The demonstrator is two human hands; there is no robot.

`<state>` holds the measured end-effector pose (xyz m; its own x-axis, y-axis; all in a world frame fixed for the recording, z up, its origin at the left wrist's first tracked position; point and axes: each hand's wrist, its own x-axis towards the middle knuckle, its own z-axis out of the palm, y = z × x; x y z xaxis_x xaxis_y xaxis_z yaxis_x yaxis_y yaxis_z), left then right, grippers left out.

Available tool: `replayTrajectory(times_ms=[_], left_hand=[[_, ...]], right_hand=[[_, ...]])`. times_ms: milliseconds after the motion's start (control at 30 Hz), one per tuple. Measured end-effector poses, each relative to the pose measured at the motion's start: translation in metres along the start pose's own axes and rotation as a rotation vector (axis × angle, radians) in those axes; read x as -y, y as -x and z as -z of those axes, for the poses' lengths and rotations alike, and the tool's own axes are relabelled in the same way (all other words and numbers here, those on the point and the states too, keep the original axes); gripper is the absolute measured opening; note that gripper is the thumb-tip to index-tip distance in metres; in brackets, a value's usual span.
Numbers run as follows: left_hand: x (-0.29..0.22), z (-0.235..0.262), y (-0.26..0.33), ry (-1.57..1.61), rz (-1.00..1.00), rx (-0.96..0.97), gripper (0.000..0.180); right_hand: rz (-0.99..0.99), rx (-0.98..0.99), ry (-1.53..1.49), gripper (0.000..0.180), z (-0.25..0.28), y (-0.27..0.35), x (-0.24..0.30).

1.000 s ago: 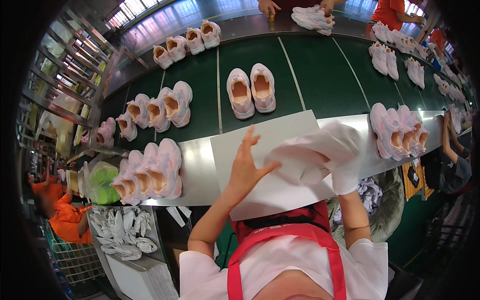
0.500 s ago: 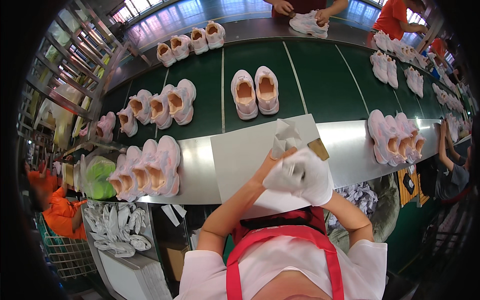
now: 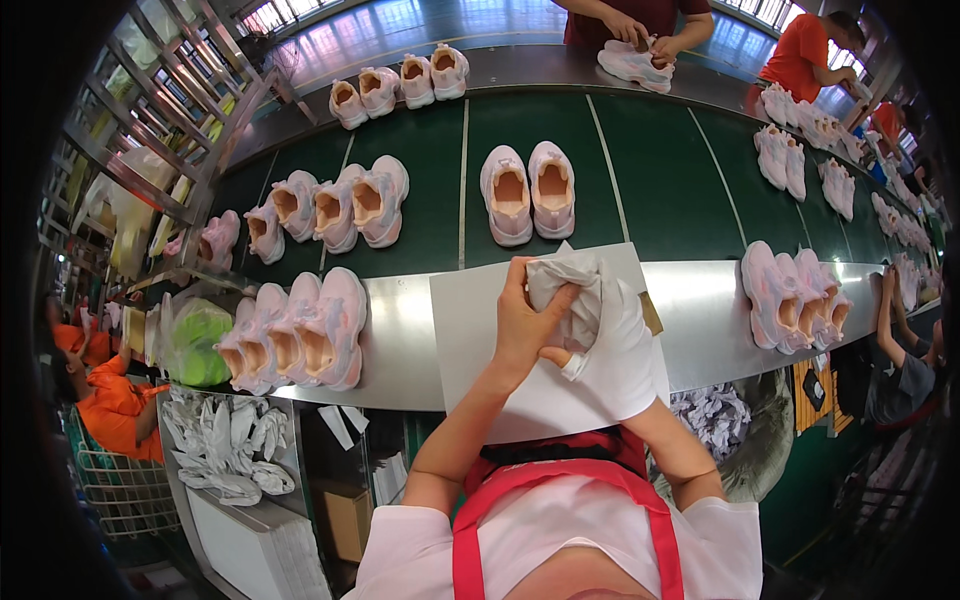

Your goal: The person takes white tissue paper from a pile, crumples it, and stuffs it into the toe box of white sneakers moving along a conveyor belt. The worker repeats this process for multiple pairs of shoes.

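Wad of white crumpled material [image 3: 578,272], poss. paper, sits in the hands, over a white sheet [image 3: 462,345] on the metal worktop [image 3: 398,345]. Hands are together at it: L hand [image 3: 530,325] clamps the wad's near-L side, thumb across the front, fingertips partly lost behind it. R hand [image 3: 612,350] is nearly all under white covering; can't tell if that's a glove or more of the same stuff, nor how its fingers are set. A bare fingertip [image 3: 553,355] pokes out just below the wad; whose hand, unclear. Tan piece [image 3: 652,313] shows just R of the R hand, mostly hidden, kind n/a.

Beyond the sheet, a pink-white pair of shoes [image 3: 528,195] stands on the green belt [image 3: 660,185], toes away. L on the worktop: a row of shoes [image 3: 300,335], overlapping, so inner ones are part-hidden. R end: another cluster [image 3: 790,300], overlapping too, exact no. hard to get. Next to the L row, a lime-green bundle [image 3: 202,345] in clear plastic, contents blurry.

Below the worktop, crumpled white stuff [image 3: 228,445] lies L; more wads [image 3: 712,415] sit R in a grey-green bag, part-covered by the R arm. Cardboard box [image 3: 345,522] is cut off by shadow and the sleeve. Across the belt, a co-worker w/ head out of frame handles a shoe [image 3: 637,68].
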<state>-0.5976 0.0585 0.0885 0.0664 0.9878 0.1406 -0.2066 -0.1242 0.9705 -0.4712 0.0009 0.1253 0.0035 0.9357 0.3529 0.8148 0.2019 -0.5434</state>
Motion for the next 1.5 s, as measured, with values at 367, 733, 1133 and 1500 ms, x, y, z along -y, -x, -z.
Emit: replayTrajectory(times_ms=[367,733,1133,1500], left_hand=[[-0.002,0.002,0.000,-0.084,0.098,0.018,0.027],[0.021,0.006,-0.048,0.546,0.132,-0.049,0.037],[0.095,-0.020,-0.248,-0.851,-0.052,0.457,0.037],[0.087,-0.018,-0.255,-0.946,-0.138,0.608,0.031]], right_hand=[[-0.102,0.207,-0.404,0.071,-0.026,0.003,-0.009],[0.130,-0.017,-0.226,0.053,-0.033,-0.020,-0.016],[-0.098,0.310,0.471,0.020,-0.029,-0.151,-0.083],[0.547,0.969,0.626,0.028,-0.104,-0.236,-0.138]])
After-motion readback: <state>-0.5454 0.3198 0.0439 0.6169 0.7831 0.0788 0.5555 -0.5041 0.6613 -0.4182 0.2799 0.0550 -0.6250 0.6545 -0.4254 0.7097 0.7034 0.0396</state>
